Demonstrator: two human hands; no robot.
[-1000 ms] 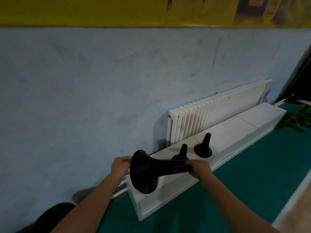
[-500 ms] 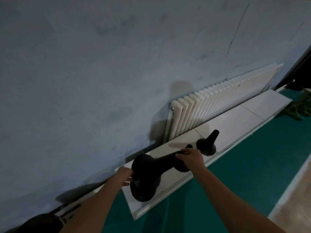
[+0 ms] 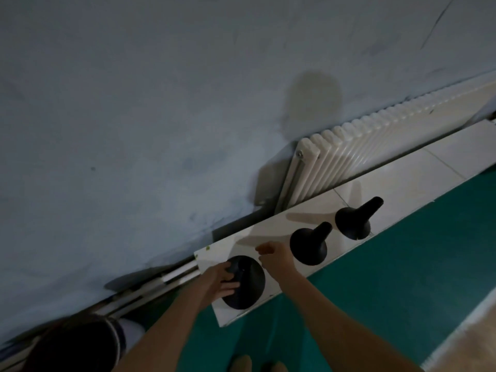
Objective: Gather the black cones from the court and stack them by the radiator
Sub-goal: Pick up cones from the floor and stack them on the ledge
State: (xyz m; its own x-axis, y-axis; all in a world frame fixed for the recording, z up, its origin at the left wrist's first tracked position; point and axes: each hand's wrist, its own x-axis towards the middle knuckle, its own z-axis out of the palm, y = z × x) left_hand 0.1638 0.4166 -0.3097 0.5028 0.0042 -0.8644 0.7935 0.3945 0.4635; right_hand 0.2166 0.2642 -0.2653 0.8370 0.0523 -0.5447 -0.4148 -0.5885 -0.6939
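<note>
Black cone stack (image 3: 248,284) stands base-down at the near end of the white ledge (image 3: 402,181); left hand (image 3: 218,281) wraps its neck, fingers curled around it. Right hand (image 3: 277,257) hovers just beside, loosely curled, holding nothing. Two more black cones, middle cone (image 3: 310,244) and far cone (image 3: 354,220), stand upright further along the ledge, apart from each other. White radiator (image 3: 375,149) sits behind on the grey-blue wall (image 3: 161,103). Green floor (image 3: 402,277) below.

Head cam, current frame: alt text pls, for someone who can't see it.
A person's left hand rests on a black cone standing at the near end of a white ledge below a white radiator. The right hand hovers beside it; two more cones stand further along.
</note>
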